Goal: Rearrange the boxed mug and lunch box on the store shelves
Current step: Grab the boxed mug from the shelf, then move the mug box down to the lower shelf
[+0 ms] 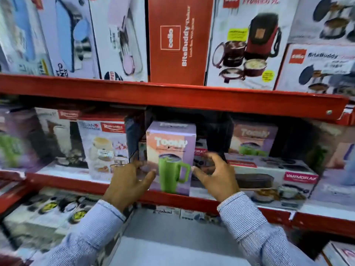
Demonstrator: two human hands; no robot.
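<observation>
Red store shelves hold the boxed mug upright at the middle shelf's front edge, dark open room behind it. Left hand and right hand flank it, each grip wide, fingers spread, holding nothing.

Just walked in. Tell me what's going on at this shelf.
A person is working on the middle shelf of a red store rack. Both hands are open on either side of an upright purple mug box: the left hand by its lower left, the right hand by its right edge. Neither clearly grips it. Lunch box cartons fill the shelf above.
</observation>
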